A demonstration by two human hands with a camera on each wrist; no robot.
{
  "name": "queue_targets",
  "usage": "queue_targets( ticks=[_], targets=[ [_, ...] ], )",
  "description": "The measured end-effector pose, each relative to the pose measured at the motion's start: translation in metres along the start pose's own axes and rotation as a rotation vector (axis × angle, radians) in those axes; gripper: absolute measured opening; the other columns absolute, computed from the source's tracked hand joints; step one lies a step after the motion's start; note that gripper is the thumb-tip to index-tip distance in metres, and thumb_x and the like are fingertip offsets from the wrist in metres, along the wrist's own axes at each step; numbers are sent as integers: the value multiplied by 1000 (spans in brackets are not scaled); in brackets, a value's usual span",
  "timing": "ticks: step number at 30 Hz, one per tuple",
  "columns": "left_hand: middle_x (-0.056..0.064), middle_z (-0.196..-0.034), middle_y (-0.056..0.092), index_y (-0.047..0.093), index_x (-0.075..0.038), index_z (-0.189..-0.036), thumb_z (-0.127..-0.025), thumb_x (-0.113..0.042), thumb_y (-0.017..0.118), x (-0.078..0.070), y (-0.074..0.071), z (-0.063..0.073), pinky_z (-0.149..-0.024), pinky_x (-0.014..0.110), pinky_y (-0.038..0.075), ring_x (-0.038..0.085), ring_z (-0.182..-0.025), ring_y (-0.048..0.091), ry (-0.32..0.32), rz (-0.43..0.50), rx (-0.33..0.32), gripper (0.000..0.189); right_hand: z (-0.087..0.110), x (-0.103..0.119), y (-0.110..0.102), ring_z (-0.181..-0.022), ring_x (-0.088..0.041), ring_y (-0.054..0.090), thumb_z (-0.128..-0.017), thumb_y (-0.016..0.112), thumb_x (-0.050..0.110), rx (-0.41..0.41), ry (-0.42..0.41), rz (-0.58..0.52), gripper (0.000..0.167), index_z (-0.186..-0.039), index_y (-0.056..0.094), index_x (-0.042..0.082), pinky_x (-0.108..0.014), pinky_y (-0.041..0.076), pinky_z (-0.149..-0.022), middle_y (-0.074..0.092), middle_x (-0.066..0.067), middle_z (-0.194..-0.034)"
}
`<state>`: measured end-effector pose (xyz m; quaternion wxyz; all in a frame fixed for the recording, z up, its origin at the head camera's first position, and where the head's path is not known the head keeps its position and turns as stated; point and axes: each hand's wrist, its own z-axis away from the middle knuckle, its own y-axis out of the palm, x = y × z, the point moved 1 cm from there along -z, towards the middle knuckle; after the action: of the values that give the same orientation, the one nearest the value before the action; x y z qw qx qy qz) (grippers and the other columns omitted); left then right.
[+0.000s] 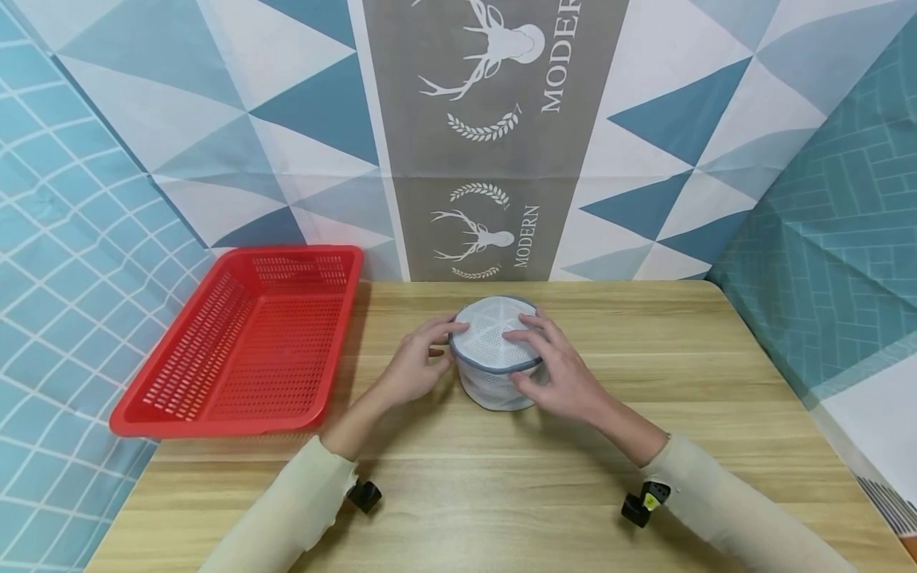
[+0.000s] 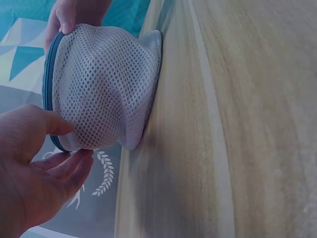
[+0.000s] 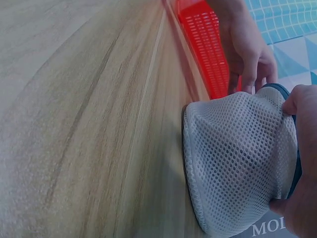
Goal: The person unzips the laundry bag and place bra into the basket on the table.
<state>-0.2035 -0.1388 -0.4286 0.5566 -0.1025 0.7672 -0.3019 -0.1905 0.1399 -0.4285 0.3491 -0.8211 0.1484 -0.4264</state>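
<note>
A white mesh laundry bag (image 1: 489, 352), short and drum-shaped with a blue-grey band round its top rim, stands upright on the wooden table. My left hand (image 1: 419, 362) holds the rim from the left, its fingers bent against the mesh side and the top edge. On the opposite side my right hand (image 1: 566, 378) grips the rim, fingers spread over the lid and thumb on the side wall. The mesh wall (image 2: 99, 84) sags inward with creases in the left wrist view. In the right wrist view the bag's lower edge (image 3: 190, 163) meets the tabletop.
A red plastic basket (image 1: 333, 382) with slotted walls stands left of the bag, reaching over the table's left edge. Behind the wooden table (image 1: 458, 493) hangs a patterned cloth (image 1: 487, 159) with deer heads and triangles. Tiled-print cloth (image 1: 64, 278) covers the left side.
</note>
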Motion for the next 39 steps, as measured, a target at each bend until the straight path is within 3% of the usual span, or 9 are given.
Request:
queue_targets(
  ticks=[6, 17, 23, 28, 32, 39],
  targets=[
    [26, -173, 51, 71, -5, -147, -102, 8, 70, -3, 0, 7, -108, 52, 66, 46, -130, 76, 9, 24, -27, 47, -1, -4, -1, -171, -60, 26, -87, 71, 10, -4, 1, -27, 57, -143, 68, 11, -82, 31, -131, 51, -24, -170],
    [24, -171, 52, 70, -5, -146, -102, 7, 71, -6, -2, 8, -112, 49, 64, 44, -132, 76, -25, 34, -31, 45, -1, -6, -3, -172, -56, 27, -83, 63, 3, -6, 31, -26, 60, -143, 68, 10, -80, 30, -132, 49, -24, -171],
    [27, -178, 42, 62, -5, -157, -101, 10, 68, -5, -5, 1, -112, 52, 64, 47, -137, 73, -12, 13, -45, 58, -1, 1, -5, -173, -55, 26, -85, 67, 6, -4, 17, -13, 63, -147, 66, 11, -80, 31, -132, 46, -24, -173],
    [24, -186, 29, 53, -12, -167, -100, 11, 68, -2, -3, -5, -115, 51, 62, 46, -143, 70, -33, -1, -20, 72, 1, 6, -2, -172, -61, 22, -92, 80, 14, 3, 8, 6, 63, -153, 63, 11, -82, 31, -131, 43, -28, -174],
    [27, -181, 37, 58, -7, -162, -100, 13, 66, 0, 0, -9, -113, 49, 64, 47, -143, 69, 1, -18, -1, 66, 3, 6, 3, -170, -64, 23, -93, 86, 15, 11, -7, 32, 65, -154, 64, 13, -82, 33, -130, 44, -30, -174],
    [29, -176, 46, 64, -3, -156, -99, 15, 65, -2, 2, -9, -110, 49, 65, 47, -139, 72, 35, -11, -11, 60, 5, 4, 6, -171, -60, 25, -92, 84, 7, 7, 14, 26, 64, -153, 65, 13, -79, 34, -131, 44, -27, -175]
  ],
)
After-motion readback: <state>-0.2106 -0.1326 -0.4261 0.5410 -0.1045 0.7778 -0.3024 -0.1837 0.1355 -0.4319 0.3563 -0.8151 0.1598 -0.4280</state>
